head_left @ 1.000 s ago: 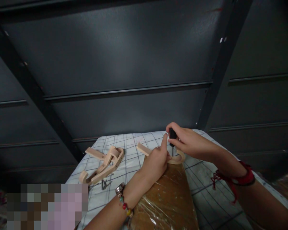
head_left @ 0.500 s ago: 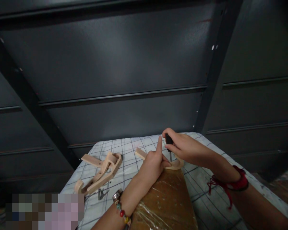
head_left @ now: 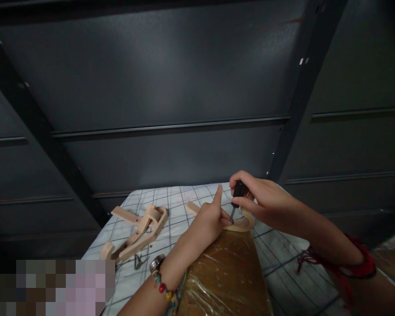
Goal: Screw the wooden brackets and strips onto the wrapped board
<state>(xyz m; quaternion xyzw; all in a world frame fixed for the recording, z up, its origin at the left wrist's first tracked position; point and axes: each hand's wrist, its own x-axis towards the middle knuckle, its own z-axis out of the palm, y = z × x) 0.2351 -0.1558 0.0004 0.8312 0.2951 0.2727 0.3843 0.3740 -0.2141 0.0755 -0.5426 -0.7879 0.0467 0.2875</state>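
Note:
My right hand [head_left: 250, 193] is closed round the black handle of a screwdriver [head_left: 239, 192]. Its metal shaft slants down to a small dark screw at the near edge of a curved pale wooden piece [head_left: 242, 224]. My left hand [head_left: 212, 217] presses on that same piece beside the tip, thumb and fingers pinching it while the index finger points up. A straight end of wood [head_left: 192, 207] sticks out beyond my left hand; whether it joins the curved piece is hidden. The wood lies at the far end of a brown box [head_left: 227, 272] wrapped in clear film.
Several curved wooden pieces [head_left: 145, 232] lie in a pile at the left on the checked cloth [head_left: 174, 197]. Small dark metal parts [head_left: 138, 262] sit near them. Behind the table stands a dark metal panel wall [head_left: 171, 87]. A blurred patch covers the lower left corner.
My right hand has shifted slightly right, and the screwdriver now leans with its handle to the right. Its tip has moved left, close to my left fingers. My left hand has stayed nearly in place.

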